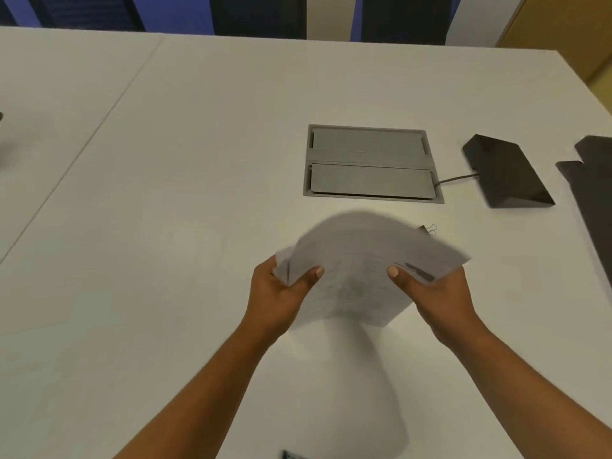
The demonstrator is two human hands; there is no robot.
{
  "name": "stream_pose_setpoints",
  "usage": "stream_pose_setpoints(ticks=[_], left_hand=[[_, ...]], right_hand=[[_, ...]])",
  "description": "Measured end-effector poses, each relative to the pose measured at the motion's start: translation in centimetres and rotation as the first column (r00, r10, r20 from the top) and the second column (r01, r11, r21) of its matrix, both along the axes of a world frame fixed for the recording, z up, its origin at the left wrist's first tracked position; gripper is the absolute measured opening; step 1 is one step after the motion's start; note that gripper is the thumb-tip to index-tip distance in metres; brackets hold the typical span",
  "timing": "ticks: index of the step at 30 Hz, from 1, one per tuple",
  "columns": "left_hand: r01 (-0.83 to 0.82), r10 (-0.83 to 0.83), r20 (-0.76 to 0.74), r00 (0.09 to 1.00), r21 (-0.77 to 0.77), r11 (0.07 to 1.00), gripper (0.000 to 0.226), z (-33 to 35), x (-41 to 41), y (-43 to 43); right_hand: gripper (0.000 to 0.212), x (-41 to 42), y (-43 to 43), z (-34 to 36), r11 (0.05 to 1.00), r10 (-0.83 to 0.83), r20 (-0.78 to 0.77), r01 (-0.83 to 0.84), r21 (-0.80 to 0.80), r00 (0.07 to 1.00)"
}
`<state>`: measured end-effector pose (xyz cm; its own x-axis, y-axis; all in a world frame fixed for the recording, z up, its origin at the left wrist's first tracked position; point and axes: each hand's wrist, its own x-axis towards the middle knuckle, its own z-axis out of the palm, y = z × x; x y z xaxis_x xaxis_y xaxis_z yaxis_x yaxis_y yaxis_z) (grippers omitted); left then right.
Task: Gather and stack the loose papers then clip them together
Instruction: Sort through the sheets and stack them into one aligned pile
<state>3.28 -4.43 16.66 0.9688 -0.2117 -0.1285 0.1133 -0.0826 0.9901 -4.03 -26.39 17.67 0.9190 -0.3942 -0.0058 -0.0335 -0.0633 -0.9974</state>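
Observation:
A stack of white printed papers point(357, 260) is held above the white table point(165, 226), blurred and bowed upward in the middle. My left hand point(281, 293) grips its left edge, thumb on top. My right hand point(437, 293) grips its right edge, thumb on top as well. A small black binder clip point(429, 228) lies on the table just beyond the stack's far right corner, partly hidden by the paper. The papers cast a grey shadow on the table below them.
A grey cable hatch point(371, 164) is set into the table behind the papers. A black wedge-shaped device point(506, 172) with a cable lies to its right. Dark flat pieces point(589, 193) sit at the right edge. A small dark object point(291, 454) peeks in at the bottom.

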Motion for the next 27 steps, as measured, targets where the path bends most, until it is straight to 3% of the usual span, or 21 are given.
stream_pose_setpoints(ticks=[19, 27], left_hand=[[0.046, -0.031, 0.131, 0.991, -0.111, 0.993, 0.032, 1.9, 0.1, -0.5], [0.164, -0.168, 0.053, 0.984, 0.069, 0.984, 0.026, -0.2, 0.2, 0.6]], right_hand=[[0.027, 0.0, -0.8, -0.4, 0.999, 0.049, -0.022, -0.049, -0.006, 0.999], [0.039, -0.6, -1.3, -2.5, 0.989, 0.142, -0.166, -0.148, -0.027, 0.976]])
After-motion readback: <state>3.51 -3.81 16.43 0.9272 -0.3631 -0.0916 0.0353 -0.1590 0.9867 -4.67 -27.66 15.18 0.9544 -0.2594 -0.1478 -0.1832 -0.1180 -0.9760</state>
